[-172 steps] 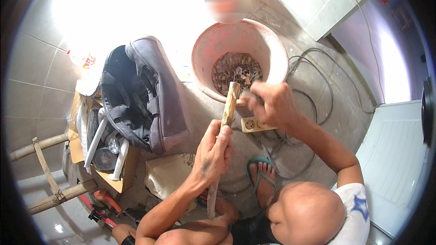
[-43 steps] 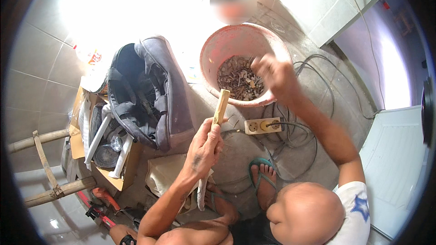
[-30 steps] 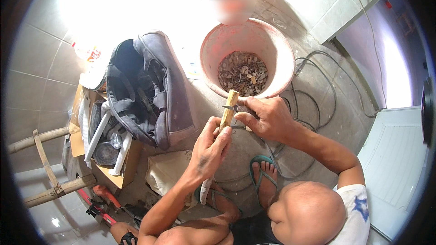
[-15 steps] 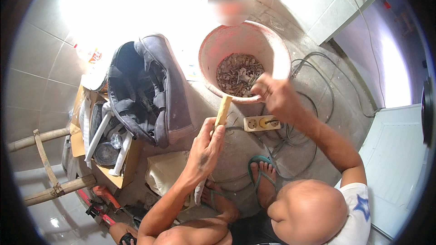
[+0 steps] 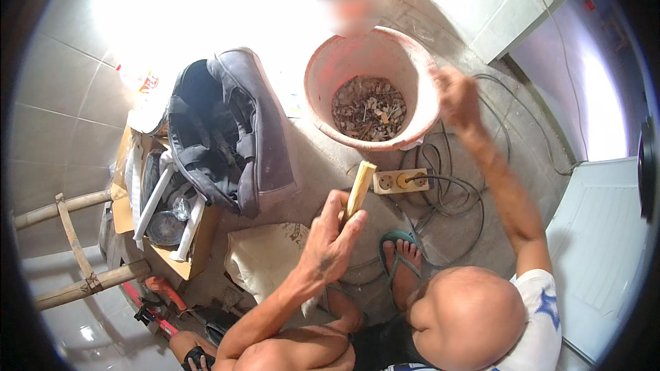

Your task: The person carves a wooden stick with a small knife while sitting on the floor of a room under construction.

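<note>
**Two hands apart: one gripping the stick, one out at the bucket rim**

One grip is certain. The left hand [image 5: 328,247] is clenched round a pale, squared wooden stick [image 5: 359,185]; its cut upper end stands tilted above the fist, while the lower part is hidden behind the hand and forearm. The right hand [image 5: 455,96] is stretched out over the far-right rim of the round pink plastic bucket [image 5: 323,82]. It is motion-blurred; cannot tell whether it is closed or holding anything.

Outward from the stick: just beside its tip lies a cream two-socket extension block [image 5: 401,181] with a plug in it, and grey cable loops [image 5: 450,199] trail round it. A foot in a green flip-flop sandal [image 5: 399,257] rests close to those loops. The bucket holds brown chips and scraps [image 5: 369,107]. To the left sits an open dark grey bag [image 5: 227,130] against a cardboard box of metal parts [image 5: 165,213].

Risks, as judged:
- Scraps dropped short of the bucket could land on the socket block directly beneath the reach.
- The foot could snag a cable loop and drag the block or plug.
- A one-handed hold leaves the stick free to twist or slip.
- Strong glare at upper left washes out that part of the floor.
</note>
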A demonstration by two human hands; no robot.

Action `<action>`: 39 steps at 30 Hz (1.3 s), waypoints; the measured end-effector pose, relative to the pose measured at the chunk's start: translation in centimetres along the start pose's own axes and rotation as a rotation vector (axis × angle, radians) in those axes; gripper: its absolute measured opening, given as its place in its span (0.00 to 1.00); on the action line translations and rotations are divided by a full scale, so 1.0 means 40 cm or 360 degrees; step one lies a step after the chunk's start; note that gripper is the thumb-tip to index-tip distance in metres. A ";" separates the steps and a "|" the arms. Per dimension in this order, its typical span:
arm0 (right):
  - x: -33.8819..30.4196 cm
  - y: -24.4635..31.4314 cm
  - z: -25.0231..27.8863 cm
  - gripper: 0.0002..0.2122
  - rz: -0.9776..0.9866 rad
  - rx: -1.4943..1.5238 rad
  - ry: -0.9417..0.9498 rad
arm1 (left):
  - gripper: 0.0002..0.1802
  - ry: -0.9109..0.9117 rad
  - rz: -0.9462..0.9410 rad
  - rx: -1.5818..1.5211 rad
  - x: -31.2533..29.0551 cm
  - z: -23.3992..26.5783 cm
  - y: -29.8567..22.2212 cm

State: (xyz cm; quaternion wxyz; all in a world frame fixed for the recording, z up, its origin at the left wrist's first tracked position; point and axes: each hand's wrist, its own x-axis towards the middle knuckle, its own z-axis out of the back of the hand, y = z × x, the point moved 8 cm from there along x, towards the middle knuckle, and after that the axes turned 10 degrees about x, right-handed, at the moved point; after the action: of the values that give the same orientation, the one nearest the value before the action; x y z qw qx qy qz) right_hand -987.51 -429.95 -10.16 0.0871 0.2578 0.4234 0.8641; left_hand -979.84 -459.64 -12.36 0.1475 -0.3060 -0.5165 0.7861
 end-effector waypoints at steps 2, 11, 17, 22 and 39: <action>0.013 0.054 0.051 0.16 -0.0170 0.0070 0.0172 | 0.13 -0.0066 0.0030 -0.0017 0.028 0.015 0.035; -0.221 0.309 -0.136 0.15 0.0432 0.0209 0.0763 | 0.14 0.0055 0.0103 -0.0373 0.042 0.018 -0.030; -0.191 0.261 -0.163 0.18 0.0585 -0.0002 0.0733 | 0.13 -0.0034 0.0208 -0.0324 0.058 0.023 -0.005; -0.140 0.220 -0.207 0.19 0.0557 -0.0010 0.0592 | 0.13 -0.0169 0.0218 -0.0177 0.111 0.059 -0.021; -0.204 0.215 -0.203 0.19 0.0325 0.0096 0.0742 | 0.16 0.0052 0.0180 -0.0433 0.133 0.031 -0.018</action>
State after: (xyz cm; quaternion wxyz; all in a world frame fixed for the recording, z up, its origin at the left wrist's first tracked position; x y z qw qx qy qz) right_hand -984.20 -443.93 -10.65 -0.1082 0.0954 0.4293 0.8916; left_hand -984.78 -457.30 -13.11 0.0685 -0.3644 -0.5978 0.7107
